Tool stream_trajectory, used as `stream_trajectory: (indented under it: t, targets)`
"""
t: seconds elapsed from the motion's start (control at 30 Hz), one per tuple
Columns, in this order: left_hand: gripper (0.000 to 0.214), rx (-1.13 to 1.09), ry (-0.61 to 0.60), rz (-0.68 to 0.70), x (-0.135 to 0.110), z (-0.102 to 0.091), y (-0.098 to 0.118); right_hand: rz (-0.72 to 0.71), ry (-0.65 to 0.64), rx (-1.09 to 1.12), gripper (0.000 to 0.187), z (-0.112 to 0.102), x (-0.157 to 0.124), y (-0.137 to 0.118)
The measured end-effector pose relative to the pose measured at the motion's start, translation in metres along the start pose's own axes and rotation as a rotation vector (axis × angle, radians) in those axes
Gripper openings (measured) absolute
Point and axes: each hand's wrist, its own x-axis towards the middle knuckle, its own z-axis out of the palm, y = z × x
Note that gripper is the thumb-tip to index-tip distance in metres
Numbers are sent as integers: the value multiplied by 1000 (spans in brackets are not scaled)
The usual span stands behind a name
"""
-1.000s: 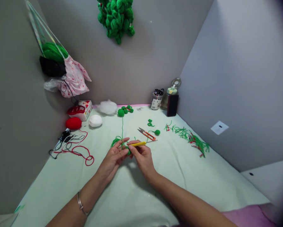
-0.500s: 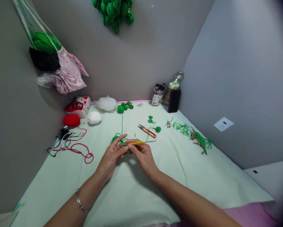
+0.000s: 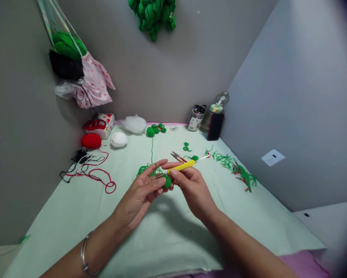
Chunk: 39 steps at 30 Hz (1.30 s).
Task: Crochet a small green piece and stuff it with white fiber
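My left hand (image 3: 146, 187) pinches a small round green crochet piece (image 3: 167, 181) between thumb and fingers, and green yarn passes over its raised index finger. In my right hand (image 3: 192, 185) is a crochet hook (image 3: 182, 166) with a yellow handle; one metal end points up to the right, and its other end reaches to the green piece. Loose green yarn (image 3: 144, 170) lies behind my left hand, with a strand running back to a green yarn ball (image 3: 150, 132). Orange-handled thread snips (image 3: 178, 156) lie just beyond my right hand, partly hidden.
Red yarn (image 3: 91, 141), white yarn (image 3: 119, 139) and tangled strands (image 3: 86, 166) lie at left. White stuffing (image 3: 134, 124), a can of pens (image 3: 195, 119), a bottle (image 3: 216, 108) and a phone (image 3: 215, 126) stand along the back. Green scraps (image 3: 234, 166) lie at right.
Both hands have come slightly nearer and to the right. The hook's handle now tilts up to the right, and more of the green piece shows. The camera view has shifted a little.
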Motion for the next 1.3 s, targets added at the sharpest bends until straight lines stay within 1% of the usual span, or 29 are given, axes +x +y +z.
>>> stream_trajectory:
  t: [0.07,0.13,0.23,0.27,0.3,0.33,0.37,0.4,0.43,0.5,0.57,0.63,0.7,0.73,0.77,0.8,0.87,0.97,1.07,1.17,1.3]
  targets:
    - [67,52,-39,22,-9,9,10,-18,-31,-23,26,0,-6,-14]
    - [68,110,-56,76,-18,18,15,-138,-20,-116,23,1,-14,-24]
    - [66,193,-5,209,-27,29,12,-461,52,-416,13,1,-28,-28]
    - [66,204,25,247,-29,32,8,-581,79,-537,13,1,-33,-25]
    - [65,203,55,269,-31,34,2,-701,102,-657,17,-1,-37,-21]
    - [63,190,82,272,-33,36,-4,-810,117,-763,24,-2,-42,-16]
    - [61,164,105,262,-34,38,-10,-900,168,-854,32,-5,-46,-10]
    - [59,125,115,237,-36,39,-16,-975,179,-944,38,-7,-50,-3]
    - [58,77,113,206,-38,41,-21,-1031,198,-992,42,-10,-54,3]
    - [56,-39,85,133,-40,46,-29,-1061,236,-1014,48,-15,-61,14]
    - [56,-154,47,70,-42,52,-33,-1058,262,-959,51,-17,-67,19]
    - [56,-224,38,24,-43,59,-35,-1035,279,-838,51,-17,-71,19]
    - [57,-239,34,-8,-42,64,-36,-955,292,-674,46,-16,-73,15]
    - [57,-224,36,-17,-40,65,-36,-888,305,-591,43,-16,-73,12]
    - [57,-196,44,-13,-39,65,-37,-811,288,-538,38,-17,-72,9]
    - [58,-159,56,4,-37,65,-38,-747,272,-502,34,-19,-71,7]
    - [59,-80,99,58,-32,62,-40,-682,241,-466,28,-24,-68,4]
    - [61,-19,123,93,-28,56,-41,-658,203,-439,27,-29,-63,4]
    - [65,-21,68,37,-27,50,-39,-622,173,-386,22,-31,-61,4]
    - [64,-55,2,-32,-27,45,-34,-536,167,-287,15,-32,-61,3]
    - [54,-84,-8,-35,-28,39,-31,-422,194,-102,13,-36,-62,2]
